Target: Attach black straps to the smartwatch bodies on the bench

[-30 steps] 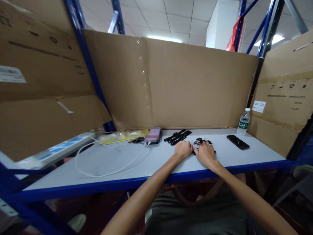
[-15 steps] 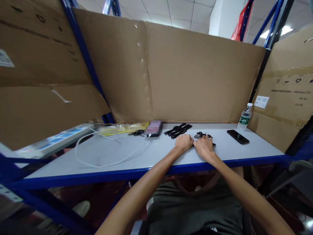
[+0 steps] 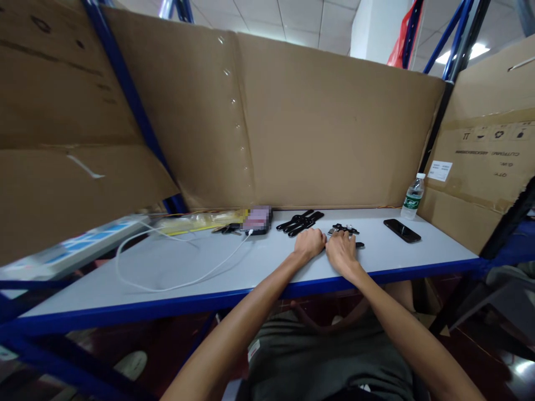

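Observation:
My left hand rests curled on the grey table, its fingers tucked under and pressed against my right hand. Beside it lies my right hand, fingers bent over a small black and silver part. What the fingers grip is hidden under them. A small pile of black strap-like pieces sits just behind my left hand.
A black phone and a water bottle stand at the right. To the left lie a white cable, a blurred device and a plastic bag. Cardboard walls enclose the table's back and sides.
The view has tilted and drifted slightly; my hands have stayed together at the same spot on the table.

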Action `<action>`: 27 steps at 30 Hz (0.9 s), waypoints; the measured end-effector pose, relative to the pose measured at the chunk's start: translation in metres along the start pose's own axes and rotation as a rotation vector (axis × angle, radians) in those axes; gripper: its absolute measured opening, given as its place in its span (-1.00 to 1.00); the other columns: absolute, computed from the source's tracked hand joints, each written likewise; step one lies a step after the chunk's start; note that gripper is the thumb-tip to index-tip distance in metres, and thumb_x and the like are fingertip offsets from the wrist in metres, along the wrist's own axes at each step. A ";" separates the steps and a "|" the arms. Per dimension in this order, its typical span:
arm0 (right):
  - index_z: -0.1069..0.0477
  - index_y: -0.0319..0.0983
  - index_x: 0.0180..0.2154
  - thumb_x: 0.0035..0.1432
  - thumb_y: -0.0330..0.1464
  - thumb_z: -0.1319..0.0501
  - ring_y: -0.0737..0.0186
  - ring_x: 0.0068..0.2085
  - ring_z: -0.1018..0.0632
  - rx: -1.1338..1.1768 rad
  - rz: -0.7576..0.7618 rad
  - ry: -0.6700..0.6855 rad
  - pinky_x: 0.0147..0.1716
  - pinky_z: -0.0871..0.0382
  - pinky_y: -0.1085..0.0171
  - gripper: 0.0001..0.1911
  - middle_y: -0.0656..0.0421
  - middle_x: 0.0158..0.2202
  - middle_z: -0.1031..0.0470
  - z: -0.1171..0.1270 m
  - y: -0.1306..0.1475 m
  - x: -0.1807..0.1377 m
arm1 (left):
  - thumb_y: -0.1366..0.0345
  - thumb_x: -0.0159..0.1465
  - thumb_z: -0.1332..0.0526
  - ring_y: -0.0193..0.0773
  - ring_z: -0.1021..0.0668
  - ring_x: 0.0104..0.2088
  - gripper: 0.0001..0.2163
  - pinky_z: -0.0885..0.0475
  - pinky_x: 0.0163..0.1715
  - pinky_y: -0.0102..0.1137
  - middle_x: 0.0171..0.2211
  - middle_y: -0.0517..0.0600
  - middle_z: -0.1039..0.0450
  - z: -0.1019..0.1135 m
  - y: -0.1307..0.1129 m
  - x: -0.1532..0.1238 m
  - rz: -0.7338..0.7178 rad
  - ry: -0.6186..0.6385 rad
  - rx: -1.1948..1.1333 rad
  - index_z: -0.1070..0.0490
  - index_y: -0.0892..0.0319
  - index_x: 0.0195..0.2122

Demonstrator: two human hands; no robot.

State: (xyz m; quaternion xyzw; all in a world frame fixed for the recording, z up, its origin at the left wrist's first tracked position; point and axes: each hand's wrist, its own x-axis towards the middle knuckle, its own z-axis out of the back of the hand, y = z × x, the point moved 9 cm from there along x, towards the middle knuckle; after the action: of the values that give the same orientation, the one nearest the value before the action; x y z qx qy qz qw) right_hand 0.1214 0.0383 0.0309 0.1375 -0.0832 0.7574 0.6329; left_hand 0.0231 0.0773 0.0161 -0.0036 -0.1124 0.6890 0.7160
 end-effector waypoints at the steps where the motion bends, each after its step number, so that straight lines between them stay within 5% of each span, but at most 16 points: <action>1: -0.46 -0.48 0.12 0.41 -0.39 -0.06 -0.22 0.12 -0.49 0.007 0.010 -0.007 0.09 -0.26 -0.07 -0.61 -0.34 0.08 -0.52 0.000 0.001 -0.001 | 0.21 0.47 0.02 0.03 -0.65 0.02 -0.57 -0.49 -0.02 -0.26 -0.05 0.30 -0.63 0.001 -0.001 0.000 -0.013 -0.010 0.006 -0.65 0.26 -0.08; 8: -0.43 -0.35 0.07 0.38 -0.42 -0.09 -0.08 0.07 -0.51 0.132 0.064 -0.060 0.02 -0.31 0.07 -0.70 -0.14 0.03 -0.55 -0.003 -0.019 0.003 | 0.21 0.46 0.01 0.07 -0.66 0.00 -0.57 -0.50 -0.05 -0.24 -0.07 0.33 -0.63 0.002 -0.002 0.001 -0.033 -0.040 0.011 -0.65 0.29 -0.08; 14: -0.51 -0.20 -0.17 0.36 -0.48 -0.17 0.14 0.02 -0.50 0.383 0.299 -0.064 0.04 -0.29 0.23 -0.86 0.09 -0.07 -0.58 -0.010 -0.026 0.009 | 0.18 0.46 -0.01 0.04 -0.66 0.00 -0.58 -0.48 -0.02 -0.27 -0.06 0.31 -0.63 0.002 -0.002 0.001 -0.027 -0.046 0.011 -0.64 0.28 -0.07; 20: -0.49 -0.23 -0.07 0.36 -0.41 -0.21 0.10 0.00 -0.50 0.372 0.178 -0.102 0.00 -0.31 0.21 -0.85 0.05 -0.06 -0.57 -0.008 -0.036 0.007 | 0.20 0.45 0.01 0.06 -0.66 0.00 -0.57 -0.50 -0.05 -0.25 -0.08 0.32 -0.64 0.003 -0.003 0.000 -0.037 -0.038 0.036 -0.65 0.29 -0.08; 27: -0.59 -0.21 -0.17 0.31 -0.53 -0.12 0.08 0.02 -0.44 0.259 0.359 -0.131 0.06 -0.30 0.18 -0.73 0.03 -0.05 -0.53 0.002 -0.020 -0.007 | 0.19 0.46 0.02 0.02 -0.66 0.00 -0.56 -0.49 -0.05 -0.28 -0.08 0.30 -0.64 0.003 -0.003 -0.002 -0.026 -0.027 0.061 -0.65 0.27 -0.08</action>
State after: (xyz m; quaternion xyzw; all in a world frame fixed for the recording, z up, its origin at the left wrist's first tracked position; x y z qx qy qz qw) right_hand 0.1422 0.0347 0.0295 0.2495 -0.0492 0.8516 0.4583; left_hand 0.0257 0.0748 0.0194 0.0288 -0.1012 0.6826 0.7232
